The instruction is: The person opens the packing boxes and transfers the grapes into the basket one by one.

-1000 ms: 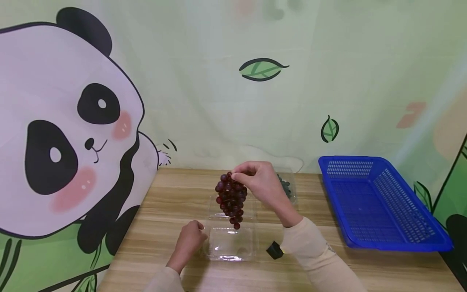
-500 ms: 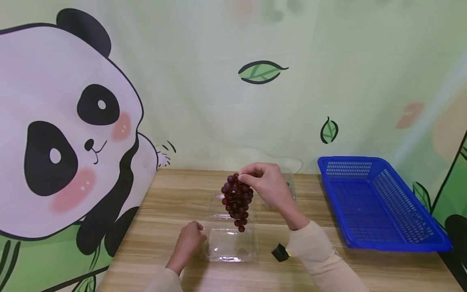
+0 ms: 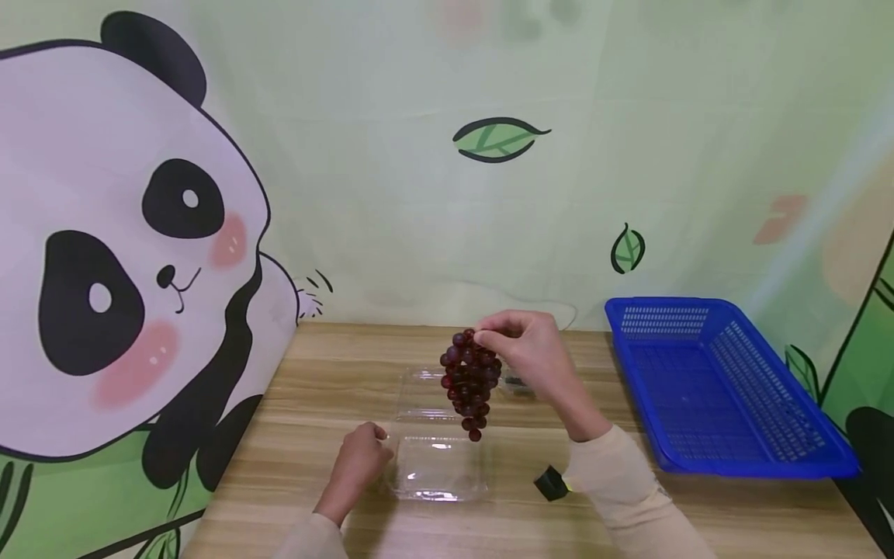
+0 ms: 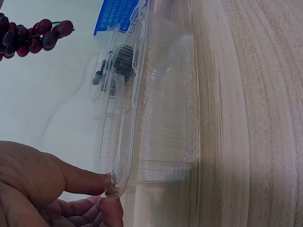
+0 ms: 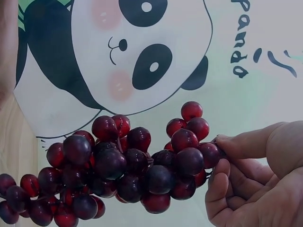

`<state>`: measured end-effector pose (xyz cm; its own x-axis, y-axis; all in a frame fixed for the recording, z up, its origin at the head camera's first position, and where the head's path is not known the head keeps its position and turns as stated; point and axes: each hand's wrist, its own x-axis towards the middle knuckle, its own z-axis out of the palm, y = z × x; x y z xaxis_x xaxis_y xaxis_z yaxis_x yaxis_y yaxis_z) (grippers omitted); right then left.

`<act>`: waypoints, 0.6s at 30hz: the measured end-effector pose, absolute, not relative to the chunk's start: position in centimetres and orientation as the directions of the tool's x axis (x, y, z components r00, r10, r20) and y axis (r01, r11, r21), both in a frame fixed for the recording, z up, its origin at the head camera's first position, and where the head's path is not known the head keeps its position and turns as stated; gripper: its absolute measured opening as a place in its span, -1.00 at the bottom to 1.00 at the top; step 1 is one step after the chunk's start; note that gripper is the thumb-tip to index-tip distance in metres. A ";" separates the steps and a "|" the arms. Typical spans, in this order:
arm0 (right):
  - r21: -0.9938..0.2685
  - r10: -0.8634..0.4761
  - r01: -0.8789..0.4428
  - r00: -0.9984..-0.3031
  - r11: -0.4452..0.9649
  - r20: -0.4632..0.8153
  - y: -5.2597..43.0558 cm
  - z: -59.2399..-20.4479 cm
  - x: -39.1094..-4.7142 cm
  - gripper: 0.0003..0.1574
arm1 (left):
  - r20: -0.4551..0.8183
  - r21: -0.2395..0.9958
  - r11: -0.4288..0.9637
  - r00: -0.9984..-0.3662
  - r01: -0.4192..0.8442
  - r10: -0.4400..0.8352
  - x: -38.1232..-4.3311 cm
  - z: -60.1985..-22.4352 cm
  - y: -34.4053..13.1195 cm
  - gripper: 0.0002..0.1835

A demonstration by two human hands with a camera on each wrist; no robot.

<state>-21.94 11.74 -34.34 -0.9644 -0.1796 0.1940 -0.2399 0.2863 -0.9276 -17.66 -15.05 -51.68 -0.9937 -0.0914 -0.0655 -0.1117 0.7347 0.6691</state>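
A bunch of dark red grapes (image 3: 471, 380) hangs from my right hand (image 3: 534, 349), pinched at its top between thumb and fingers, as the right wrist view also shows with the grapes (image 5: 137, 175) below the fingertips. The bunch is above a clear plastic container (image 3: 440, 470) that lies with its lid folded back on the table. My left hand (image 3: 359, 466) pinches the container's near left rim; thumb and finger meet on the clear rim (image 4: 116, 175) in the left wrist view.
A blue plastic basket (image 3: 719, 396) stands at the right of the wooden table (image 3: 335, 357). Behind my right hand is another clear container (image 3: 515, 383) with dark contents, mostly hidden. A small black object (image 3: 552, 483) shows by the right sleeve. A panda-printed backdrop (image 3: 391, 194) closes off the rear.
My right hand has moved to the right with the grapes, covering more of the container behind it. The left hand stays on the clear container's rim.
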 end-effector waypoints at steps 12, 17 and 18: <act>-0.935 -0.169 -0.212 -0.971 0.285 0.168 13.8 -34.3 -21.7 -0.84 | -0.087 0.666 0.733 -0.991 -0.134 -0.103 -17.5 -51.6 -14.9 -0.73; -0.933 -0.171 -0.217 -0.970 0.288 0.173 14.5 -34.3 -21.6 -0.83 | -0.085 0.669 0.730 -0.990 -0.138 -0.110 -17.5 -51.5 -14.8 -0.73; -0.932 -0.173 -0.218 -0.970 0.291 0.174 14.6 -34.3 -21.5 -0.83 | -0.088 0.669 0.730 -0.990 -0.141 -0.111 -17.5 -51.5 -14.8 -0.73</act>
<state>-21.52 14.64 -34.32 -0.9696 -0.1725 0.1736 -0.2184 0.2905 -0.9316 -17.53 -14.80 -51.50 -0.9899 -0.1112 -0.0875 -0.1411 0.7301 0.6686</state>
